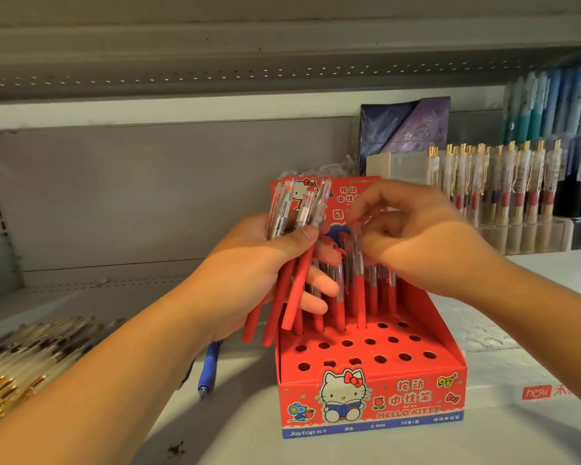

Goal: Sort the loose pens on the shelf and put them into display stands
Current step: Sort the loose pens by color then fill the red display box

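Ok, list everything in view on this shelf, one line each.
Hello Kitty display stand: one, red, centre of shelf, front holes empty.
standing red pens: several, red barrels, back rows.
held red pens: a handful, red with clear tops, in left hand.
blue pen: at least one, lying left of the stand.
gold-clipped pens: many, loose, blurred, far left.
clear display stand: one, holding upright gold-clipped pens, right rear.
blue-toned pens: a row, far right.
purple packet: one, behind the stand.
shelf: white.
left hand: grips the held red pens.
right hand: fingers curled at standing pens' tops; grip blurred.
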A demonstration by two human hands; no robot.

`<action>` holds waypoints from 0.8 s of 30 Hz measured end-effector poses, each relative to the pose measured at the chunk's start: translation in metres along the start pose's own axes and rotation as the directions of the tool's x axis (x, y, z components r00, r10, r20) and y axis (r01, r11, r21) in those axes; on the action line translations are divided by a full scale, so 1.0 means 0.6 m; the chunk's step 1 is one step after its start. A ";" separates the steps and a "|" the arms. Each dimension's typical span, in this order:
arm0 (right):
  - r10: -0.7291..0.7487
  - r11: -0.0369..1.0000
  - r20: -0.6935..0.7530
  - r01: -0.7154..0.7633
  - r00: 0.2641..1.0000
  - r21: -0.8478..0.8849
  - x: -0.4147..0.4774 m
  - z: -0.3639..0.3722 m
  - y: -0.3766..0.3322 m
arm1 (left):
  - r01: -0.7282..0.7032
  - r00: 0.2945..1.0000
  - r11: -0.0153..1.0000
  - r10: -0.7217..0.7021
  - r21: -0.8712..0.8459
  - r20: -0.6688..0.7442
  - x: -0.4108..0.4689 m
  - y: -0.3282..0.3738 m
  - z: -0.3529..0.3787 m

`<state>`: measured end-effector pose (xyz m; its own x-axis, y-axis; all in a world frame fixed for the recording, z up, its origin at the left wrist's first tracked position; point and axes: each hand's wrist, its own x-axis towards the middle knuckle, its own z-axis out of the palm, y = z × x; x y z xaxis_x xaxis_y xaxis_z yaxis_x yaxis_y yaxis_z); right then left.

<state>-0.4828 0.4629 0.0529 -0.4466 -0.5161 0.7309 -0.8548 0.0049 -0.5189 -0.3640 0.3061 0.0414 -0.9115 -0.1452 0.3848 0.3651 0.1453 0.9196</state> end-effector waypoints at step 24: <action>0.139 0.742 0.109 -0.176 0.984 0.647 0.004 -0.007 -0.013 | 0.062 0.988 0.997 -0.066 0.036 0.137 -0.013 0.002 0.010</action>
<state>-0.4780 0.4652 0.0604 -0.5293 -0.6008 0.5991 -0.3845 -0.4596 -0.8006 -0.3578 0.3130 0.0392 -0.9510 -0.0187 0.3087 0.3012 0.1708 0.9381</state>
